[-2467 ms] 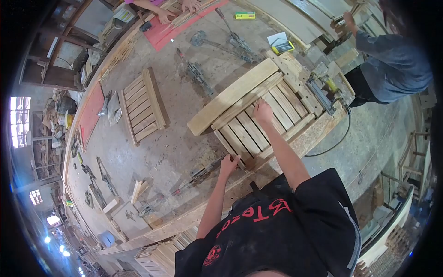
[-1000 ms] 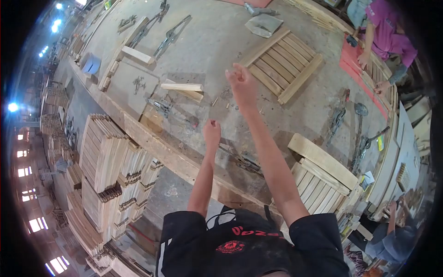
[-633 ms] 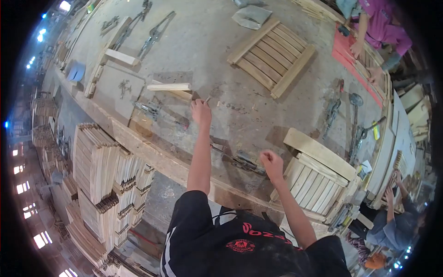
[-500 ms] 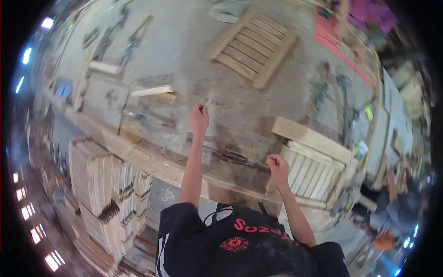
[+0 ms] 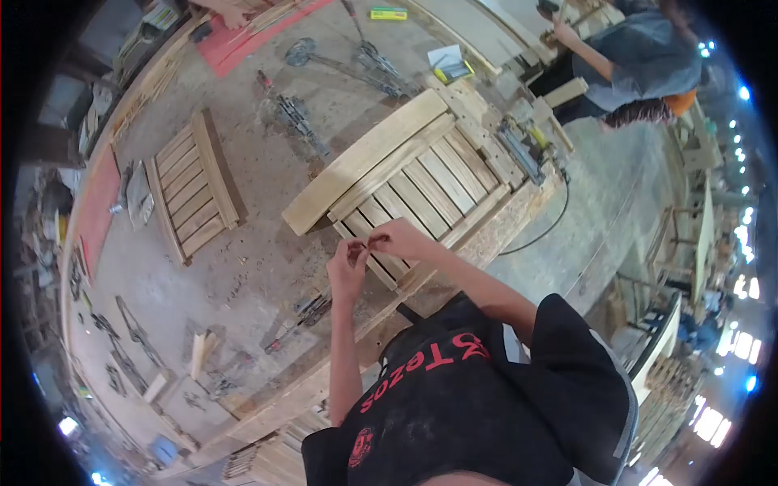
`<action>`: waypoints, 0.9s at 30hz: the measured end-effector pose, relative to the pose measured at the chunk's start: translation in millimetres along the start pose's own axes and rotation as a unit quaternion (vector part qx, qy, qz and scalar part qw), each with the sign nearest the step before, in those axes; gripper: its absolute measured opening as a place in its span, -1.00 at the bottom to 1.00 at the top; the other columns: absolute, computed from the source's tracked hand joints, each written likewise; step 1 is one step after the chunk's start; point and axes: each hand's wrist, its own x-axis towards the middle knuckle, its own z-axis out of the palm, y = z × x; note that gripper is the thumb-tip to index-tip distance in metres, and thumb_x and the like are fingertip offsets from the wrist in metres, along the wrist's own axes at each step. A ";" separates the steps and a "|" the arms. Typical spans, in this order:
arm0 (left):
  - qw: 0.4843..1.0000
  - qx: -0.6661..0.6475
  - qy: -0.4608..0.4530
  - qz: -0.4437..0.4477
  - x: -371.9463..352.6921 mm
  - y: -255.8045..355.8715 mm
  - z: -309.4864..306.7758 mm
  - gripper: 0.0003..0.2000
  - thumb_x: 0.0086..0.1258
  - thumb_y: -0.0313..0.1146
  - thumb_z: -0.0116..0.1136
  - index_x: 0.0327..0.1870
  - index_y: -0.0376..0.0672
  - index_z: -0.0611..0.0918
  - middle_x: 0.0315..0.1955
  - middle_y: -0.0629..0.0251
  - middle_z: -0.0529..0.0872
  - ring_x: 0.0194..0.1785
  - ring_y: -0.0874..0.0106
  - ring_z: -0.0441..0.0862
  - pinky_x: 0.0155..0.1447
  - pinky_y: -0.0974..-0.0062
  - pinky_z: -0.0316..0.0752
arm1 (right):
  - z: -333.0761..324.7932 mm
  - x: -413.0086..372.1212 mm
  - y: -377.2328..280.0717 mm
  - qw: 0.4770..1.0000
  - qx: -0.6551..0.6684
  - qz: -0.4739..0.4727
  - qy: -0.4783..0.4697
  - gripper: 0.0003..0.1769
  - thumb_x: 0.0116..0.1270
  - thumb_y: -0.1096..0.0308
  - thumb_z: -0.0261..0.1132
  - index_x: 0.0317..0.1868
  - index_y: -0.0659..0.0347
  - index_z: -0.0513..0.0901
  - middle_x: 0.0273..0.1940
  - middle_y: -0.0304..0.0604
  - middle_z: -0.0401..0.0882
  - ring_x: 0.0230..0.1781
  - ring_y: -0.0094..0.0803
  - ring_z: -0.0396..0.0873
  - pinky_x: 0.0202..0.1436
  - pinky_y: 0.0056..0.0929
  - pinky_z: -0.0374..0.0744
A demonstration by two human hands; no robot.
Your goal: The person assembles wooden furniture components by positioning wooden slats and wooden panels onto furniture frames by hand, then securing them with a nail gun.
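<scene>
My left hand point(image 5: 348, 263) and my right hand point(image 5: 397, 239) meet just above the near edge of a slatted wooden panel point(image 5: 421, 174) on the workbench. Their fingertips pinch a small item point(image 5: 369, 242) between them; it is too small to identify. The panel has a thick curved rail along its far side and lies flat, slats up. A metal bar clamp point(image 5: 296, 312) lies on the bench just below my left hand.
A second slatted panel point(image 5: 194, 190) lies to the left. A nail gun point(image 5: 519, 150) with its hose rests at the big panel's right end. More clamps point(image 5: 296, 117) lie farther back. A co-worker in a blue shirt point(image 5: 640, 57) bends at the far right. Small wood blocks point(image 5: 201, 348) sit lower left.
My view swung back from the bench's left part to the big panel. My left hand came back from the wood blocks with its fingers closed, and both hands came together at the panel's edge.
</scene>
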 end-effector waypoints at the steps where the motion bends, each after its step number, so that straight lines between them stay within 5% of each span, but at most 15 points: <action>1: 1.000 0.005 0.002 -0.005 5.5 5.8 6.4 -0.74 0.26 -0.53 0.25 -0.02 -0.24 0.57 -0.34 0.23 0.69 -0.25 0.47 0.67 -0.11 0.50 0.55 | -5.2 -4.3 6.8 0.999 0.022 0.022 0.004 -0.81 0.21 0.31 0.31 -0.22 0.21 0.72 -0.37 -0.01 0.68 -0.37 -0.18 0.66 -0.25 -0.35 0.59; 3: 1.000 0.012 0.025 -0.009 14.9 12.9 19.5 -0.71 0.25 -0.50 0.27 -0.01 -0.24 0.56 -0.34 0.24 0.68 -0.27 0.47 0.64 -0.12 0.50 0.54 | -17.2 -7.1 18.9 0.996 0.061 0.060 0.005 -0.81 0.23 0.31 0.31 -0.22 0.21 0.72 -0.40 -0.03 0.68 -0.39 -0.21 0.67 -0.27 -0.36 0.59; 6: 0.994 0.060 0.090 0.025 28.1 -7.3 40.6 -0.67 0.24 -0.43 0.28 0.02 -0.24 0.53 -0.35 0.24 0.64 -0.31 0.43 0.58 -0.16 0.49 0.51 | -31.3 0.7 50.4 0.980 0.012 0.073 0.185 -0.80 0.26 0.32 0.27 -0.21 0.24 0.71 -0.45 -0.07 0.68 -0.42 -0.30 0.67 -0.30 -0.38 0.58; 9: 0.982 0.127 0.138 -0.023 22.8 -25.8 43.0 -0.71 0.24 -0.40 0.26 -0.03 -0.24 0.56 -0.36 0.23 0.63 -0.33 0.39 0.58 -0.17 0.44 0.51 | -45.4 32.0 120.2 0.871 0.072 0.215 0.436 -0.77 0.31 0.34 0.20 -0.21 0.33 0.69 -0.46 -0.05 0.69 -0.46 -0.37 0.65 -0.33 -0.37 0.56; 13: 0.977 0.157 0.136 -0.041 -1.9 -58.0 46.7 -0.75 0.27 -0.38 0.21 -0.08 -0.27 0.58 -0.31 0.16 0.63 -0.31 0.32 0.59 -0.14 0.39 0.51 | -43.4 69.2 155.3 0.790 0.086 0.229 0.562 -0.80 0.28 0.37 0.24 -0.24 0.34 0.69 -0.47 -0.03 0.68 -0.44 -0.30 0.67 -0.30 -0.35 0.57; 27: 0.978 0.171 0.084 -0.089 -38.9 -60.9 53.7 -0.78 0.33 -0.37 0.17 -0.06 -0.25 0.62 -0.28 0.15 0.70 -0.24 0.36 0.65 -0.08 0.44 0.55 | -20.8 79.3 132.2 0.803 0.117 0.228 0.539 -0.79 0.21 0.32 0.29 -0.28 0.30 0.71 -0.40 0.03 0.70 -0.38 -0.11 0.69 -0.24 -0.26 0.60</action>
